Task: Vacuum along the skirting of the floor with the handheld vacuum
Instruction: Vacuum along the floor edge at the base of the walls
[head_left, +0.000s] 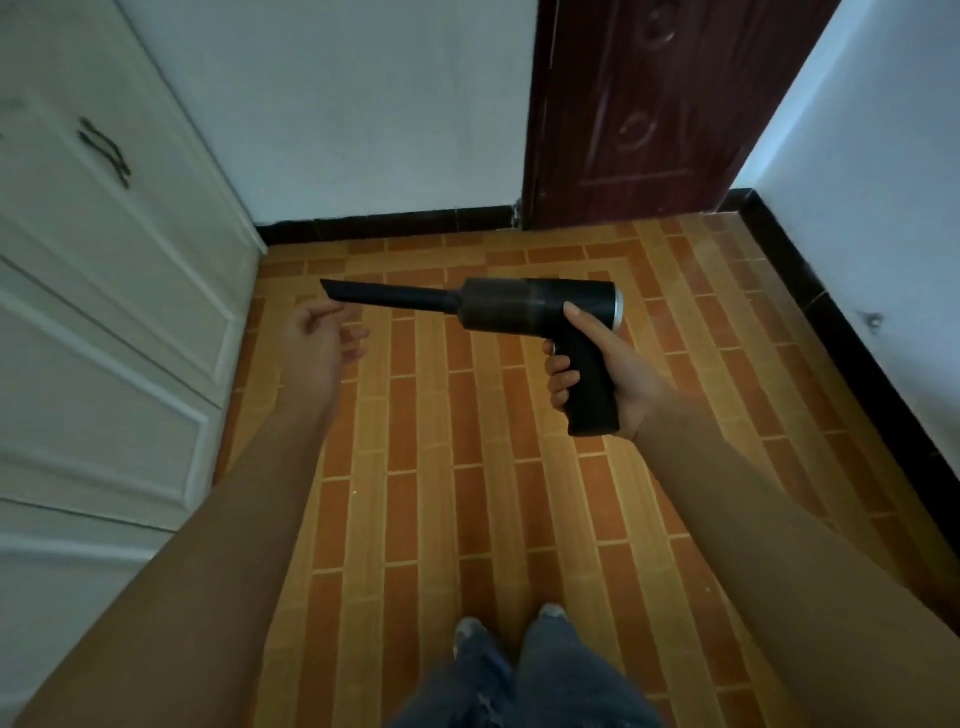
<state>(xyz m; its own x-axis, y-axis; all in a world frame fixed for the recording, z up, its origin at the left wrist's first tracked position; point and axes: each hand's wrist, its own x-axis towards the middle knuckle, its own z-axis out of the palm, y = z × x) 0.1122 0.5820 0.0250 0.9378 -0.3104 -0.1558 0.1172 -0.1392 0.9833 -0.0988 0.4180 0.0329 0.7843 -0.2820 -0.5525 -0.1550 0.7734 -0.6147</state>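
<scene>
Your left hand (317, 345) is hanging loosely open and empty just beside the nozzle tip. Your right hand (602, 364) is wrapping the pistol handle of the black plastic handheld vacuum (519, 306), hovering above the floor, well apart from the black skirting (810, 291). It is looking light and rigid, so keep gripping that handle.

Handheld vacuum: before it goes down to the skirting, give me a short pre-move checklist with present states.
1. Right hand closed on the handheld vacuum grip: ok.
2. Nozzle fitted: ok.
3. Nozzle at the black skirting: not ok, held up in the air, pointing left.
4. Left hand free: ok, open, just below the nozzle tip.
5. Motor running: cannot tell.
6. Floor along the skirting free of obstacles: ok.
</scene>
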